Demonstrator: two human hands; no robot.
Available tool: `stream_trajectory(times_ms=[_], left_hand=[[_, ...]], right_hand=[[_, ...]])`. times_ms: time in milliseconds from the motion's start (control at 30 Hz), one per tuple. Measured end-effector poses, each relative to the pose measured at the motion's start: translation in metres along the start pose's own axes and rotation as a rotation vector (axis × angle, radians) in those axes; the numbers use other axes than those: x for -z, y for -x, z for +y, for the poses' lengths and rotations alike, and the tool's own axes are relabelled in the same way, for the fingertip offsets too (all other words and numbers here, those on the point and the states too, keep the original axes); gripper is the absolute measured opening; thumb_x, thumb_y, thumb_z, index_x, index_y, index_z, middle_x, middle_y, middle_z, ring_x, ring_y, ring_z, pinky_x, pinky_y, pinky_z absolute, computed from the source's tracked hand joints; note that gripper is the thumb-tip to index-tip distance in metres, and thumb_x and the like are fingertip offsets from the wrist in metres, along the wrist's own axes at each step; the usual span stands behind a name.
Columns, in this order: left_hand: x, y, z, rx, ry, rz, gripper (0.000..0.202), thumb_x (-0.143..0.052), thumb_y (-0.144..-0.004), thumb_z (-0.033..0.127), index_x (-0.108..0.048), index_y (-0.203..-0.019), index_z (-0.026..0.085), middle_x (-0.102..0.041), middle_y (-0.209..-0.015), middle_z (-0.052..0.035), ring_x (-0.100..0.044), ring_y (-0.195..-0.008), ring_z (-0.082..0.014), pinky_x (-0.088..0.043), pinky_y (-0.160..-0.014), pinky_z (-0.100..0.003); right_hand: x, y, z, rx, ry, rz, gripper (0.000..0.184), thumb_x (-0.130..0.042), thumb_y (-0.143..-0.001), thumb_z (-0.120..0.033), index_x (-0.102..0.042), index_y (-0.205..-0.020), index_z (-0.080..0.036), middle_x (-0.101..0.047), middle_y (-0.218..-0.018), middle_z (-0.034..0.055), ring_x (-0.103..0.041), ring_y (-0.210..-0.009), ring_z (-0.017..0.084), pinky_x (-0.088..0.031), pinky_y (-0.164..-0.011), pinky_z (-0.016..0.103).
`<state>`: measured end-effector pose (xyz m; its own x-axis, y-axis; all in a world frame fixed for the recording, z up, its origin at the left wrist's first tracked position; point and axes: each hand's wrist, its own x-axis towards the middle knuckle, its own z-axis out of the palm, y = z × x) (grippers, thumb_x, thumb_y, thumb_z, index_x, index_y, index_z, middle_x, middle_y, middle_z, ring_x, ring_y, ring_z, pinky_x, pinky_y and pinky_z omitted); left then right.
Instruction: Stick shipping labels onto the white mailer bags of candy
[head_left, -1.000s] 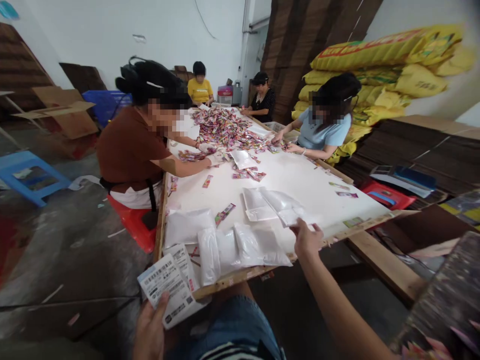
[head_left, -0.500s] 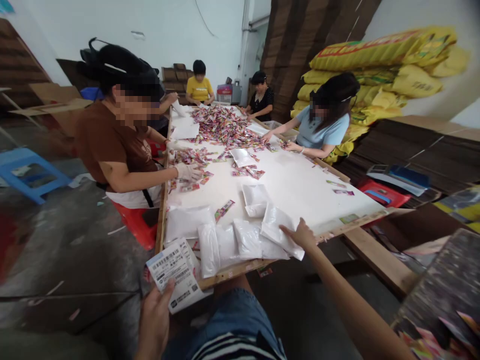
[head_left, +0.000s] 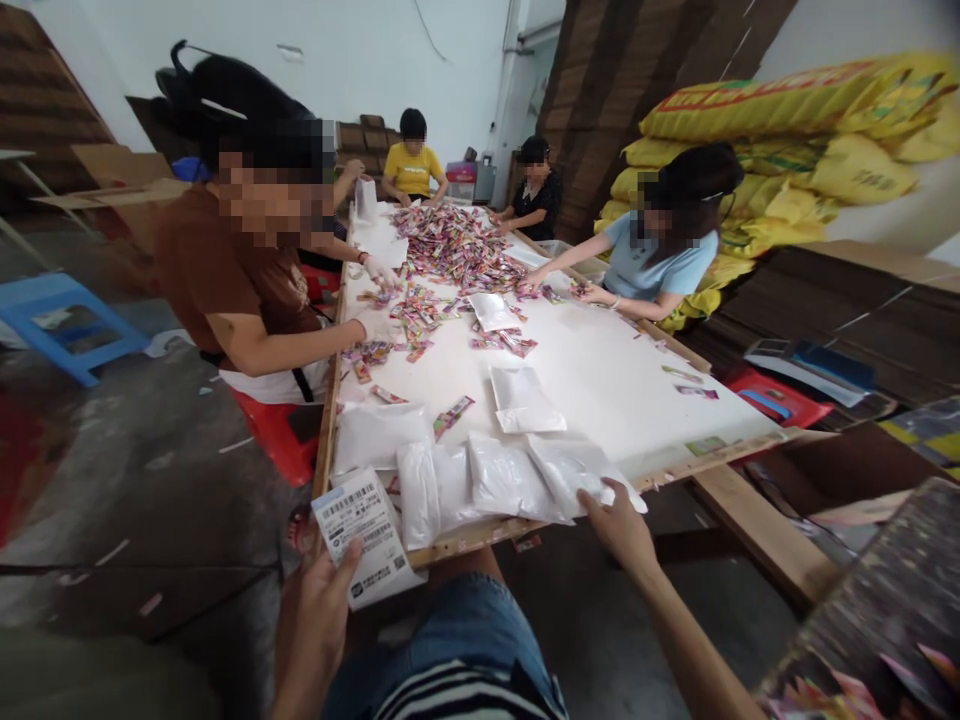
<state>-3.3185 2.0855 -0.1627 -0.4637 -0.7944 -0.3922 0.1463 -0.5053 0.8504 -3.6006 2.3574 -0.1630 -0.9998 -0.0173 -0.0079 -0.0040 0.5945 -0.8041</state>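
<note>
My left hand (head_left: 319, 605) is closed on a sheaf of white printed shipping labels (head_left: 360, 535), held at the table's near left corner. At the near edge my right hand (head_left: 619, 528) grips the outer end of a white plastic packet (head_left: 571, 470), thumb and fingers closed on it. That packet overlaps the right end of a row of similar filled packets, among them one (head_left: 504, 475) beside it and an upright one (head_left: 417, 495) nearer the labels. Behind the row lies a flatter packet (head_left: 525, 398).
A white worktable (head_left: 600, 370) with a wooden rim carries a heap of small colourful sachets (head_left: 457, 245). Co-workers sit around it; a gloved hand (head_left: 379, 325) sorts sachets at left. A red stool (head_left: 281, 440) stands left, yellow sacks (head_left: 780, 150) are stacked right.
My right hand has drawn the packet slightly right and towards me, and it now lies flatter. The labels have shifted a little. The left co-worker's hands have moved in the sachets.
</note>
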Motion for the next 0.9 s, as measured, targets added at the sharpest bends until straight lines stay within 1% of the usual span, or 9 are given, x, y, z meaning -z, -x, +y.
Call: stream_trajectory(times_ms=[100, 233, 367, 467, 533, 667, 733, 800, 900], left_hand=[[-0.003, 0.000, -0.001, -0.017, -0.004, -0.035, 0.060, -0.078, -0.064, 0.043, -0.061, -0.116, 0.017, -0.069, -0.113, -0.0101, -0.061, -0.109, -0.0300, -0.052, -0.093, -0.042], [-0.001, 0.001, 0.001, -0.007, 0.012, -0.050, 0.060, -0.077, -0.065, 0.044, -0.061, -0.115, 0.015, -0.070, -0.109, -0.0104, -0.061, -0.109, -0.0289, -0.051, -0.095, -0.042], [0.008, 0.002, 0.006, -0.022, 0.028, -0.002, 0.052, -0.073, -0.071, 0.036, -0.060, -0.117, 0.015, -0.071, -0.107, -0.0116, -0.063, -0.105, -0.0282, -0.052, -0.092, -0.043], [0.006, 0.006, 0.007, -0.007, 0.067, -0.022, 0.054, -0.074, -0.069, 0.035, -0.060, -0.118, 0.015, -0.070, -0.109, -0.0127, -0.064, -0.102, -0.0297, -0.054, -0.087, -0.043], [-0.002, 0.011, 0.007, -0.006, 0.046, -0.086, 0.055, -0.076, -0.067, 0.037, -0.061, -0.115, 0.014, -0.070, -0.109, -0.0126, -0.064, -0.102, -0.0311, -0.054, -0.086, -0.042], [-0.022, 0.021, 0.007, -0.065, -0.094, -0.264, 0.047, -0.078, -0.064, 0.036, -0.068, -0.104, 0.013, -0.072, -0.104, -0.0114, -0.063, -0.104, -0.0306, -0.049, -0.094, -0.041], [-0.024, 0.026, 0.011, -0.068, -0.117, -0.342, 0.045, -0.078, -0.063, 0.037, -0.070, -0.100, 0.013, -0.072, -0.104, -0.0111, -0.062, -0.106, -0.0301, -0.047, -0.098, -0.040], [-0.021, 0.029, 0.019, 0.052, 0.008, -0.401, 0.051, -0.074, -0.065, 0.049, -0.070, -0.101, 0.012, -0.071, -0.105, -0.0119, -0.060, -0.108, -0.0313, -0.047, -0.097, -0.040], [-0.014, 0.030, 0.032, 0.377, 0.327, -0.417, 0.058, -0.056, -0.079, 0.056, -0.065, -0.111, 0.009, -0.071, -0.104, -0.0150, -0.062, -0.106, -0.0325, -0.050, -0.093, -0.044]], right_hand=[[-0.010, 0.024, -0.029, 0.425, 0.458, -0.037, 0.048, -0.056, -0.080, -0.051, -0.056, -0.119, -0.024, -0.063, -0.089, 0.0088, -0.059, -0.089, 0.028, -0.043, -0.085, 0.048], [-0.040, 0.021, -0.038, 0.836, 0.666, -0.233, 0.061, -0.062, -0.077, -0.032, -0.045, -0.136, -0.032, -0.046, -0.137, 0.0079, -0.035, -0.129, 0.032, -0.027, -0.104, 0.053], [-0.048, -0.010, -0.019, 0.855, 0.728, -0.288, 0.059, -0.054, -0.078, -0.016, -0.046, -0.135, -0.030, -0.047, -0.138, 0.0050, -0.030, -0.133, 0.031, -0.022, -0.107, 0.055], [-0.042, -0.010, -0.028, 0.846, 0.669, -0.299, 0.060, -0.058, -0.073, -0.012, -0.050, -0.131, -0.027, -0.046, -0.138, 0.0080, -0.030, -0.132, 0.034, -0.021, -0.107, 0.059], [-0.041, 0.013, -0.053, 0.839, 0.499, -0.359, 0.056, -0.061, -0.075, -0.018, -0.051, -0.130, -0.025, -0.050, -0.132, 0.0111, -0.039, -0.126, 0.034, -0.027, -0.104, 0.057], [-0.056, 0.090, -0.122, 0.852, -0.030, -0.763, 0.058, -0.058, -0.084, -0.027, -0.036, -0.138, -0.025, -0.060, -0.113, 0.0067, -0.057, -0.101, 0.021, -0.045, -0.091, 0.039], [-0.068, 0.120, -0.145, 0.906, -0.154, -0.780, 0.041, -0.053, -0.086, -0.022, -0.047, -0.127, -0.024, -0.062, -0.106, 0.0048, -0.057, -0.095, 0.018, -0.047, -0.086, 0.034], [-0.079, 0.137, -0.152, 0.985, -0.186, -0.698, 0.022, -0.047, -0.088, -0.017, -0.056, -0.108, -0.022, -0.063, -0.100, 0.0051, -0.056, -0.094, 0.019, -0.046, -0.084, 0.033], [-0.090, 0.151, -0.144, 1.149, -0.156, -0.759, 0.024, -0.043, -0.087, -0.010, -0.055, -0.104, -0.021, -0.063, -0.095, 0.0053, -0.055, -0.090, 0.018, -0.045, -0.081, 0.032]])
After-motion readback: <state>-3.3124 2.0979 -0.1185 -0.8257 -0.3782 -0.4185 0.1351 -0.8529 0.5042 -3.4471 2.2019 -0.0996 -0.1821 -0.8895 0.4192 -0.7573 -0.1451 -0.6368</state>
